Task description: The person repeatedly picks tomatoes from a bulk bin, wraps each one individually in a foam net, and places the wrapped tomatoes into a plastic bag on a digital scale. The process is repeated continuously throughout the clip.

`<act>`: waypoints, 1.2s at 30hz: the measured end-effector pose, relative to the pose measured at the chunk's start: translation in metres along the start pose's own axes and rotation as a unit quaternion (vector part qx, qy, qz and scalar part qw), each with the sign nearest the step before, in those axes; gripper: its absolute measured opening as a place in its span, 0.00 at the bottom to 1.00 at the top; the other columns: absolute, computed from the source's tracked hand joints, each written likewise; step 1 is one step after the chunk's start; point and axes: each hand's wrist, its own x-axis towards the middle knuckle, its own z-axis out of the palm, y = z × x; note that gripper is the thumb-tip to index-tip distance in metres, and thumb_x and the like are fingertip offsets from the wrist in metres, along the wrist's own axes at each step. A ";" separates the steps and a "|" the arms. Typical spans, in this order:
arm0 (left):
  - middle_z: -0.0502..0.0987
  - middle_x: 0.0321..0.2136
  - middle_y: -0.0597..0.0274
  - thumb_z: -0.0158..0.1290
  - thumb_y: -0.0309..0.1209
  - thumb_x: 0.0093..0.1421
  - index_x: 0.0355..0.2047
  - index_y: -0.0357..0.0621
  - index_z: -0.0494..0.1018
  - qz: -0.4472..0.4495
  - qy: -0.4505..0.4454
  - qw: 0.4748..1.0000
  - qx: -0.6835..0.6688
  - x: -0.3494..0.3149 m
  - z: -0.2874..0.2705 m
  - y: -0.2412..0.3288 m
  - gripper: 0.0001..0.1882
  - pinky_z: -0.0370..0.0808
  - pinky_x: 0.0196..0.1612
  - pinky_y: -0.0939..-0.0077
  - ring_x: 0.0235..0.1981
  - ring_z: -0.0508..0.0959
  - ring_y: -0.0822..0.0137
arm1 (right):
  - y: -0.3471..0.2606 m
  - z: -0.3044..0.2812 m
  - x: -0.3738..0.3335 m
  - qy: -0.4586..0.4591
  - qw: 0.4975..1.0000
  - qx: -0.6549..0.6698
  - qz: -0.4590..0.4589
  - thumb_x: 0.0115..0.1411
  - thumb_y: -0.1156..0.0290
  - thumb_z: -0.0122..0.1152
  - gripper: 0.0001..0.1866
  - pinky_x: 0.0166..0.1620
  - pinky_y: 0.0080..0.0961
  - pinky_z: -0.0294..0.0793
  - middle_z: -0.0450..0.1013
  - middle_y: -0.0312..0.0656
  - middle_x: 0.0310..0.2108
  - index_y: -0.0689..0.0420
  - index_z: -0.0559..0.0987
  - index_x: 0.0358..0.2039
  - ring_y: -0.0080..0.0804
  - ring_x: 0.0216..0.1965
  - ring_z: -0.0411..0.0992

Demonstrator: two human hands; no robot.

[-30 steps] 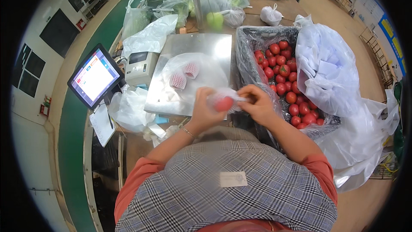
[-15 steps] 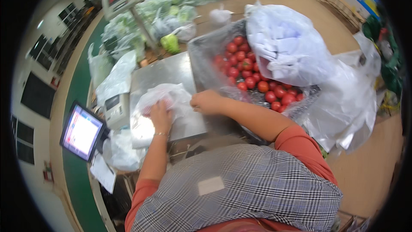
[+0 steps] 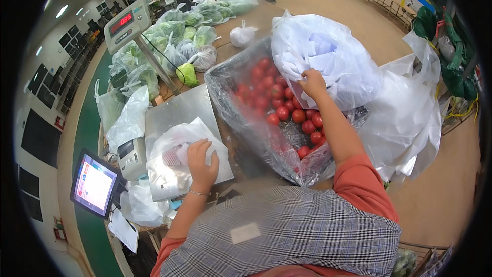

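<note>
My left hand is over the right side of a thin white plastic bag, its fingers apart. The bag lies on the metal plate of a scale; a pink, net-like patch shows through it. My right hand reaches over a crate of red tomatoes, its fingers bent in a pinch on the edge of a big, puffed-up plastic bag with whitish-blue contents. Clear plastic film lines the crate and partly veils the tomatoes.
A scale display stands on a post behind the plate. Left of the plate are a small grey printer and a lit screen. Bagged green vegetables crowd the table's far left. White plastic sheeting hangs at the right.
My right hand has moved from beside the scale to the big bag over the tomatoes. My left hand has lifted and spread its fingers; the bag on the scale lies flatter. The view has shifted.
</note>
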 end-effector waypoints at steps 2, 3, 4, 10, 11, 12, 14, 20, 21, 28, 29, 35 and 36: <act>0.75 0.42 0.52 0.56 0.20 0.48 0.40 0.37 0.73 0.006 0.011 0.999 -0.037 0.011 -0.003 0.012 0.16 0.71 0.49 0.64 0.44 0.74 0.53 | 0.003 -0.001 0.001 0.013 0.997 0.077 -0.005 0.46 0.66 0.66 0.11 0.44 0.40 0.72 0.75 0.47 0.36 0.56 0.76 0.29 0.48 0.40 0.73; 0.76 0.42 0.53 0.56 0.20 0.48 0.40 0.37 0.73 0.001 0.007 0.998 -0.057 0.014 -0.003 0.015 0.16 0.72 0.48 0.65 0.44 0.75 0.54 | 0.007 0.000 0.002 -0.012 0.995 0.095 0.016 0.44 0.67 0.67 0.12 0.43 0.41 0.72 0.75 0.48 0.35 0.56 0.74 0.27 0.49 0.40 0.72; 0.76 0.41 0.53 0.56 0.20 0.49 0.40 0.37 0.74 -0.003 0.003 0.997 -0.078 0.016 -0.002 0.018 0.15 0.72 0.46 0.66 0.43 0.75 0.55 | 0.012 -0.001 0.004 -0.037 0.992 0.113 0.038 0.43 0.67 0.68 0.13 0.42 0.41 0.71 0.74 0.48 0.35 0.57 0.73 0.26 0.49 0.39 0.72; 0.77 0.37 0.54 0.57 0.20 0.50 0.36 0.37 0.75 -0.060 -0.047 0.986 -0.147 0.018 0.013 0.025 0.12 0.74 0.39 0.72 0.36 0.77 0.62 | 0.037 -0.007 0.002 -0.107 0.967 0.225 0.054 0.42 0.66 0.74 0.21 0.31 0.33 0.71 0.68 0.39 0.19 0.58 0.68 0.25 0.35 0.25 0.71; 0.78 0.36 0.55 0.57 0.20 0.50 0.36 0.37 0.75 -0.079 -0.061 0.982 -0.159 0.015 0.013 0.026 0.11 0.74 0.38 0.74 0.35 0.77 0.64 | 0.028 -0.015 0.000 -0.160 0.921 0.341 0.103 0.45 0.64 0.75 0.21 0.26 0.24 0.68 0.65 0.34 0.17 0.58 0.68 0.25 0.23 0.22 0.66; 0.78 0.34 0.55 0.57 0.20 0.51 0.35 0.37 0.75 -0.088 -0.050 0.979 -0.180 0.013 0.014 0.028 0.10 0.74 0.37 0.75 0.33 0.78 0.65 | 0.015 -0.028 -0.003 -0.124 0.916 0.362 0.123 0.46 0.64 0.74 0.20 0.26 0.23 0.67 0.65 0.33 0.18 0.58 0.69 0.26 0.21 0.22 0.66; 0.78 0.31 0.56 0.57 0.20 0.51 0.34 0.37 0.75 -0.091 -0.059 0.977 -0.183 0.017 0.008 0.036 0.08 0.74 0.36 0.76 0.31 0.78 0.66 | -0.002 -0.052 -0.007 -0.042 0.902 0.398 0.165 0.47 0.64 0.74 0.19 0.25 0.21 0.65 0.65 0.32 0.18 0.57 0.70 0.27 0.19 0.22 0.64; 0.77 0.28 0.56 0.63 0.33 0.51 0.34 0.41 0.76 -0.018 -0.143 0.976 -0.165 0.032 0.007 0.068 0.12 0.74 0.34 0.67 0.29 0.77 0.57 | -0.142 -0.064 -0.103 -0.166 0.853 0.495 0.005 0.52 0.64 0.69 0.15 0.31 0.22 0.67 0.68 0.33 0.26 0.56 0.71 0.31 0.20 0.28 0.66; 0.77 0.28 0.56 0.63 0.34 0.51 0.34 0.42 0.76 -0.008 -0.185 0.970 -0.158 0.047 0.005 0.082 0.13 0.74 0.34 0.66 0.29 0.77 0.56 | -0.160 -0.060 -0.126 -0.224 0.816 0.533 0.026 0.55 0.65 0.67 0.13 0.29 0.19 0.66 0.68 0.33 0.26 0.56 0.71 0.32 0.19 0.27 0.66; 0.75 0.20 0.63 0.57 0.26 0.56 0.30 0.37 0.71 -0.153 -0.167 0.927 -0.299 0.019 0.010 0.064 0.06 0.71 0.23 0.78 0.21 0.74 0.75 | -0.180 -0.043 -0.164 -0.401 0.657 0.638 0.024 0.56 0.66 0.64 0.19 0.35 0.22 0.72 0.71 0.35 0.37 0.56 0.70 0.46 0.22 0.32 0.70; 0.75 0.20 0.64 0.55 0.25 0.57 0.30 0.37 0.71 -0.222 -0.175 0.887 -0.364 0.016 0.009 0.060 0.05 0.71 0.24 0.79 0.21 0.74 0.76 | -0.181 -0.043 -0.166 -0.368 0.696 0.616 -0.038 0.56 0.66 0.63 0.19 0.34 0.23 0.72 0.71 0.35 0.37 0.56 0.70 0.46 0.23 0.32 0.71; 0.76 0.28 0.64 0.53 0.22 0.60 0.34 0.39 0.69 -0.273 -0.202 0.806 -0.485 0.020 -0.007 0.074 0.04 0.74 0.34 0.82 0.30 0.77 0.78 | -0.177 -0.047 -0.142 -0.219 0.904 0.367 -0.036 0.50 0.62 0.65 0.12 0.35 0.32 0.72 0.75 0.47 0.25 0.57 0.78 0.29 0.33 0.28 0.74; 0.76 0.30 0.64 0.54 0.22 0.61 0.35 0.39 0.69 -0.263 -0.217 0.775 -0.532 0.020 -0.004 0.084 0.05 0.74 0.36 0.82 0.32 0.76 0.78 | -0.180 -0.044 -0.147 -0.201 0.909 0.358 -0.078 0.49 0.63 0.65 0.12 0.34 0.32 0.71 0.75 0.48 0.25 0.57 0.78 0.28 0.34 0.27 0.73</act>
